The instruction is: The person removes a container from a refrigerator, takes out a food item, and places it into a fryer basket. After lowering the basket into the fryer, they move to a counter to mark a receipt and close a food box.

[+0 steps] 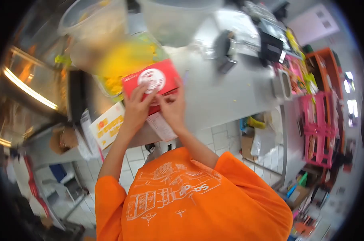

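Note:
A red box with a round white logo stands at the near edge of the metal table. My left hand lies against its front left side, fingers spread over the red face and the logo's lower edge. On the right side my right hand grips the box's front corner, its fingers bent near the flap. Below the box hangs a white printed paper slip, partly behind my right wrist. Behind the box, a yellow blurred shape covers part of a tray with yellow pieces.
Large translucent tubs stand at the back of the metal table. A black device and plastic bags lie to the right. A white card with yellow print is at the left edge. Pink crates stand far right.

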Demonstrator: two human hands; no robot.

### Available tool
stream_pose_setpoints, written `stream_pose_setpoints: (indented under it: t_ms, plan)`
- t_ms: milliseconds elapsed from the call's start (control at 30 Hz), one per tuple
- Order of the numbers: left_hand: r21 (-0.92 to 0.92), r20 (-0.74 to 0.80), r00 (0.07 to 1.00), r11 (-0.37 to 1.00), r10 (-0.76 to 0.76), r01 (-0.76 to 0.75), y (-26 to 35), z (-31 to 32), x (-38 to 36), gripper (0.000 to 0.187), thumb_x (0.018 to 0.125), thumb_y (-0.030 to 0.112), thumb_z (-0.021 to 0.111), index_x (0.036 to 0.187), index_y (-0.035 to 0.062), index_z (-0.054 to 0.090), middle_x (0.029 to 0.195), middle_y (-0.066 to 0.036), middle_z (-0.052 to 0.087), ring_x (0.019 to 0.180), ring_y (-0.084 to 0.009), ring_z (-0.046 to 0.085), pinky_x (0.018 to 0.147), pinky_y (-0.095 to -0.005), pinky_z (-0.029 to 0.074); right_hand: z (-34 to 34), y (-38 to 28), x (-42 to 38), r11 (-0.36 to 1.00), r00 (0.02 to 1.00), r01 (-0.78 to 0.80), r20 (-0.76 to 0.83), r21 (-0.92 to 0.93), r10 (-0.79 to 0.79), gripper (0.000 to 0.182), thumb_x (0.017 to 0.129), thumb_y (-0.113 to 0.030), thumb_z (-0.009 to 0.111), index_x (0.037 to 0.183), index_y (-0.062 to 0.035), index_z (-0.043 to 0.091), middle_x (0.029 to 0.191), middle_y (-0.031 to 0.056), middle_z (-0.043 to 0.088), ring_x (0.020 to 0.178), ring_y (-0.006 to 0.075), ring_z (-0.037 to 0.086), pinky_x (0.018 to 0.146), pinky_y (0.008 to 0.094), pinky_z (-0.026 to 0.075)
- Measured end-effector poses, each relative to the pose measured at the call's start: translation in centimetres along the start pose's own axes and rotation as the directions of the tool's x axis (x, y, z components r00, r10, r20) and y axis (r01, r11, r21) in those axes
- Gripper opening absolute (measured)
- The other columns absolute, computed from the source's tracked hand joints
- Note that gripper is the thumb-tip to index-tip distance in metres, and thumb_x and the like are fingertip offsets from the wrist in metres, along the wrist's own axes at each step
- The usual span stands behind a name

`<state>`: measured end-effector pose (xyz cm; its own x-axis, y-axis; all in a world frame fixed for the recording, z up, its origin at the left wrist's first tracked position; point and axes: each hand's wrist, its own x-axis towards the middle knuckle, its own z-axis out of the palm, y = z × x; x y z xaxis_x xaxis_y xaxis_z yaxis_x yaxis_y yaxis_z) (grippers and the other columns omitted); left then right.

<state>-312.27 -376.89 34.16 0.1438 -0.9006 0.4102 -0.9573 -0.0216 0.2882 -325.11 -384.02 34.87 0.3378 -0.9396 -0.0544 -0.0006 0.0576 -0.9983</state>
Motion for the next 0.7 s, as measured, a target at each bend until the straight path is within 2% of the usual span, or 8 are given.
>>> stream_pose_setpoints:
  t_ms: [100,200,267,300,367,433,600,700]
  plan:
    - [-0.1,0.013,1.0,0.995,-0.009,0.01,-0.3,0.6,-0.4,0.049,0.081,0.002,0.059,0.128,0.0182,0.061,0.133,-0.01,0.052,0.125,-0.0286,0.047,0.108,-0.0517,0.027,-0.4,2.5,0.4,0.983,0.984,0.175,-0.027,0.06,-0.174,0.079,0.077,-0.005,0.076,0.142,-0.0033,0.031,0.135,0.013,0.049,0.071,0.0141,0.065,0.062,0.0259,0.05]
    - [-0.1,0.061,0.998,0.995,-0.01,0.016,0.3,-0.4,-0.2,0.044,0.087,0.004,0.058,0.129,0.0175,0.06,0.139,-0.009,0.048,0.128,-0.0289,0.044,0.108,-0.0504,0.027,-3.1,1.9,1.0,0.914,0.98,0.198,0.067,-0.354,-0.186,0.067,0.079,-0.014,0.076,0.138,-0.0098,0.042,0.091,0.0122,0.067,0.063,0.0184,0.064,0.058,0.029,0.049]
    - [-0.103,0.06,0.998,0.995,0.009,-0.003,0.4,-0.6,-0.4,0.044,0.087,0.005,0.058,0.129,0.017,0.06,0.139,-0.01,0.048,0.128,-0.0292,0.044,0.107,-0.05,0.027,-7.8,3.6,2.7,0.694,0.833,0.45,-0.015,-0.562,-0.553,0.05,0.08,-0.015,0.073,0.127,-0.0116,0.055,0.07,0.0098,0.063,0.059,0.021,0.062,0.054,0.0312,0.048]
    - [-0.101,0.056,0.998,0.995,-0.002,0.007,0.4,-0.5,-0.2,0.044,0.088,0.005,0.058,0.13,0.0166,0.06,0.139,-0.01,0.048,0.128,-0.0295,0.044,0.107,-0.0496,0.028,-11.7,4.5,4.8,0.628,0.758,0.445,-0.105,-0.639,-0.644,0.036,0.081,-0.012,0.071,0.115,-0.0098,0.063,0.072,0.0093,0.064,0.059,0.0218,0.061,0.055,0.0327,0.048]
    - [-0.105,0.055,0.998,0.994,-0.003,0.009,0.5,-0.5,0.0,0.044,0.088,0.004,0.058,0.13,0.0163,0.059,0.139,-0.01,0.048,0.127,-0.0299,0.044,0.107,-0.0491,0.028,-22.1,4.5,8.5,0.605,0.806,0.163,-0.248,-0.779,-0.537,0.028,0.084,-0.003,0.058,0.111,-0.0032,0.063,0.104,0.0156,0.065,0.095,0.0303,0.062,0.084,0.0414,0.048]
    - [-0.104,0.062,0.998,0.994,-0.021,0.027,0.7,-0.6,-0.1,0.044,0.088,0.004,0.059,0.13,0.016,0.059,0.139,-0.011,0.048,0.127,-0.0302,0.043,0.107,-0.0487,0.028,-32.4,8.4,13.1,0.328,0.747,0.077,-0.164,-0.941,-0.644,0.031,0.083,0.003,0.05,0.112,0.0046,0.06,0.117,0.0223,0.06,0.112,0.039,0.054,0.098,0.0438,0.043]
    - [-0.107,0.041,0.999,0.994,-0.027,0.031,1.0,-0.5,0.3,0.043,0.086,0.001,0.06,0.127,0.0132,0.062,0.137,-0.012,0.05,0.125,-0.032,0.046,0.106,-0.0445,0.033,-36.2,7.1,14.4,0.315,0.927,0.182,0.056,-0.931,-0.371,0.018,0.084,-0.001,0.054,0.096,0.0017,0.067,0.101,0.0176,0.065,0.101,0.0364,0.058,0.086,0.0413,0.048]
    - [-0.088,0.032,0.999,0.996,-0.013,0.016,1.1,-0.6,0.4,0.042,0.086,0.0,0.06,0.126,0.0124,0.062,0.135,-0.013,0.051,0.124,-0.0324,0.046,0.105,-0.0432,0.035,-36.2,6.3,13.3,0.303,0.922,0.24,0.119,-0.922,-0.369,0.013,0.083,-0.003,0.058,0.089,-0.0001,0.069,0.093,0.014,0.065,0.093,0.034,0.059,0.08,0.0411,0.05]
